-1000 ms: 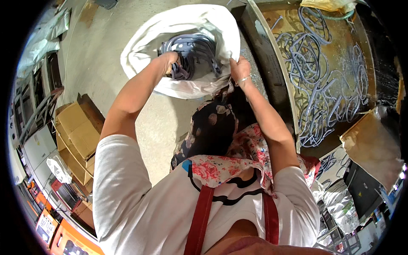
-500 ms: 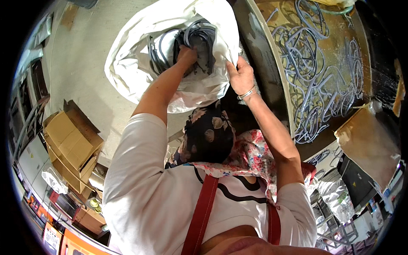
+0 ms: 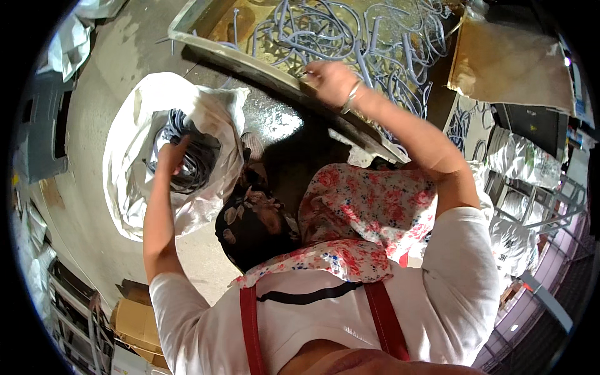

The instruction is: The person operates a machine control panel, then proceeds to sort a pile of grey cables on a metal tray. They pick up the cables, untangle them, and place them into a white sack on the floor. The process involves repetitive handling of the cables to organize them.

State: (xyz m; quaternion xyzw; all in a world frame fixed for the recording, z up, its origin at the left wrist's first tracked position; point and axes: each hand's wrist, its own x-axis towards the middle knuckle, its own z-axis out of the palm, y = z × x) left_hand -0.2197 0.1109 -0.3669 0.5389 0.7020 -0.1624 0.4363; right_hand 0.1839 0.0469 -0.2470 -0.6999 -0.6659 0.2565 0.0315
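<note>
My left hand is inside a white woven sack, closed on a bundle of coiled grey tubes. Part of its fingers is hidden among the coils. Over the near rim of a large shallow tray is my right hand, its fingers bent but smeared by motion. Loose, tangled grey tubes lie in the tray, just beyond that hand. Whether the right fingers touch the rim or a tube, I cannot tell.
Cardboard boxes stand at the lower left. Grey plastic bins and white bags are at the far left. A brown cardboard sheet is right of the tray. Silvery bags sit on the right.
My right hand has let go of the sack's edge and moved to the tray. My left hand stays in the sack. The view has turned right, so the tray appears more central.
</note>
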